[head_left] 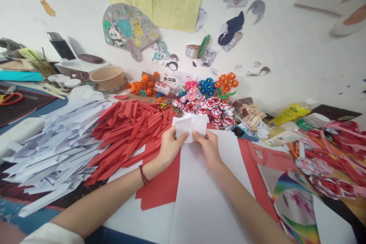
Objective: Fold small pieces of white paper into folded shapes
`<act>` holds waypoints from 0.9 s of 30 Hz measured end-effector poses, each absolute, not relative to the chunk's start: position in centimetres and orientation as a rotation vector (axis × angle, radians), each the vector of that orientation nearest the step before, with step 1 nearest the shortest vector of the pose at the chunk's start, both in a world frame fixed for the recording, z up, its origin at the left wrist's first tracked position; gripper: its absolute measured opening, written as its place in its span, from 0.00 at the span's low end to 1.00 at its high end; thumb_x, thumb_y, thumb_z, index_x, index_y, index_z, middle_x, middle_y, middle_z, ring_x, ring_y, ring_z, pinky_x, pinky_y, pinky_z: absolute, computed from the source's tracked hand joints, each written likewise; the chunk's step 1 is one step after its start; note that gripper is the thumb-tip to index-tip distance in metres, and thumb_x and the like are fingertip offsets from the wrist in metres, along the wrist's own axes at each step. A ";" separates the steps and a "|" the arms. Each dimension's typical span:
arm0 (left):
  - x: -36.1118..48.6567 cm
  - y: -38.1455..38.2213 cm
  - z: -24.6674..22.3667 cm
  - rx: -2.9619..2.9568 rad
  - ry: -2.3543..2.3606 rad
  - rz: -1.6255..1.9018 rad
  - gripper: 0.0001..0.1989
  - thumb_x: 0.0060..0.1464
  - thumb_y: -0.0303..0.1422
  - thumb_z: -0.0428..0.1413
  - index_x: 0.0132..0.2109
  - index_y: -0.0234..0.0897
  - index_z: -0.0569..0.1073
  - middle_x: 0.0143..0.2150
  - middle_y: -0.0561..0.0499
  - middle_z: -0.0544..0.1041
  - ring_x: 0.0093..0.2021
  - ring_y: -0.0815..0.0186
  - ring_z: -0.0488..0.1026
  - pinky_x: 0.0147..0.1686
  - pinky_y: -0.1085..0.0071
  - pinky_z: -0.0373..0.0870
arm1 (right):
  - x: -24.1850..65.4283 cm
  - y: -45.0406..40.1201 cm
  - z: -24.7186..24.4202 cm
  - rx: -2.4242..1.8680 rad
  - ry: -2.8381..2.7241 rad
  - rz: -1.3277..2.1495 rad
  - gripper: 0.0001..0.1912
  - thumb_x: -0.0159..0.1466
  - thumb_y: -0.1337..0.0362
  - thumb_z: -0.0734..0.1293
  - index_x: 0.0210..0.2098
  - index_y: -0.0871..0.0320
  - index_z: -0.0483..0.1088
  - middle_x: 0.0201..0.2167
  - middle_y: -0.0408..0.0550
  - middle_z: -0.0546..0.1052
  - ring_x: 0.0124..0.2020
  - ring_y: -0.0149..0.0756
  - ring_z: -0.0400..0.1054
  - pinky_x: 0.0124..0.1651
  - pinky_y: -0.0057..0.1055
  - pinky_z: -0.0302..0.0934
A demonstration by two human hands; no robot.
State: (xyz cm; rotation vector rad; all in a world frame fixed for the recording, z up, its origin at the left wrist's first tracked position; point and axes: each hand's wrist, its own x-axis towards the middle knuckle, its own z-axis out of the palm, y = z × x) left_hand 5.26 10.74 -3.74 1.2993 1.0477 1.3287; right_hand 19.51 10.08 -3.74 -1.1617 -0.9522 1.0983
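Observation:
A small folded piece of white paper [197,122] is held up between both hands above the worktop. My left hand [170,144] pinches its left side, thumb on the near face. On the right side my right hand [209,145] grips it the same way, the two thumbs close together near the lower middle. Fingers behind the paper are hidden. Beneath my hands lie large white paper sheets [211,202], with red paper [161,190] partly under them. Folded red paper strips [128,129] are heaped left of my left hand, and folded white paper strips [60,145] lie beyond those.
Red-and-white paper flowers [215,110] and orange flowers [227,82] stand behind my hands by the wall. A brown bowl [107,78] and scissors [11,98] are at left. At right are a yellow bottle [291,112], a rainbow-patterned packet [296,198] and pink and red strips [340,145].

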 end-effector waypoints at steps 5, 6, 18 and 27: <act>5.4 10.9 -4.2 1.257 1.064 1.290 0.19 0.48 0.38 0.62 0.46 0.32 0.75 0.40 0.45 0.79 0.38 0.61 0.76 0.34 0.71 0.70 | 19.8 10.4 -4.3 -1.241 -0.974 1.007 0.19 0.51 0.53 0.74 0.34 0.63 0.76 0.27 0.47 0.77 0.27 0.35 0.66 0.30 0.30 0.60; 5.3 10.9 -4.2 1.267 1.073 1.282 0.18 0.48 0.38 0.62 0.44 0.33 0.75 0.39 0.46 0.79 0.37 0.62 0.75 0.33 0.72 0.70 | 19.9 10.4 -4.3 -1.246 -0.973 0.998 0.19 0.51 0.53 0.74 0.34 0.64 0.76 0.27 0.47 0.77 0.26 0.35 0.66 0.30 0.30 0.59; 5.2 10.9 -4.2 1.302 1.082 1.238 0.17 0.48 0.40 0.61 0.40 0.30 0.78 0.37 0.46 0.80 0.35 0.60 0.75 0.34 0.69 0.70 | 20.1 10.5 -4.1 -1.270 -1.005 0.962 0.17 0.50 0.54 0.74 0.29 0.64 0.76 0.24 0.46 0.75 0.25 0.34 0.64 0.28 0.29 0.57; 5.3 10.6 -4.0 1.266 1.072 1.256 0.17 0.48 0.40 0.62 0.41 0.30 0.78 0.37 0.45 0.81 0.34 0.60 0.76 0.33 0.70 0.70 | 19.7 10.2 -3.8 -1.219 -0.894 1.041 0.16 0.48 0.55 0.75 0.28 0.63 0.77 0.24 0.47 0.77 0.25 0.35 0.66 0.29 0.31 0.61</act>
